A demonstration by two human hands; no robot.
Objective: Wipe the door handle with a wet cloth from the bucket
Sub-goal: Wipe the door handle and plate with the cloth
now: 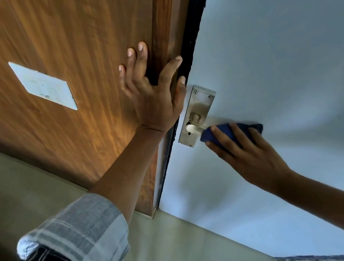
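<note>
Door handle [196, 126]: a pale lever on a brushed metal backplate [196, 114], fixed to the light blue door [279, 53] near its edge. Only the root of the lever shows; the rest of it runs under a dark blue cloth [231, 132]. The right hand [248, 151] is wrapped over that cloth from below and to the right, its fingers [220, 137] curled across the fabric and clenched around it, so the cloth lies between the fingers and the lever. The cloth's far end pokes out past the hand on the right.

Just up and left of the backplate, the left hand [151, 85] lies flat and spread, gripping nothing. Its palm and three fingers press on the brown wood-grain panel [48, 48], while the forefinger and thumb reach over the dark strip [193, 23] between panel and door; the thumb tip is just beside the backplate's upper corner. A white rectangular plate [43, 85] sits on the wood panel, well left of the hand. A checked grey sleeve [75, 239] is rolled up on the left forearm.
</note>
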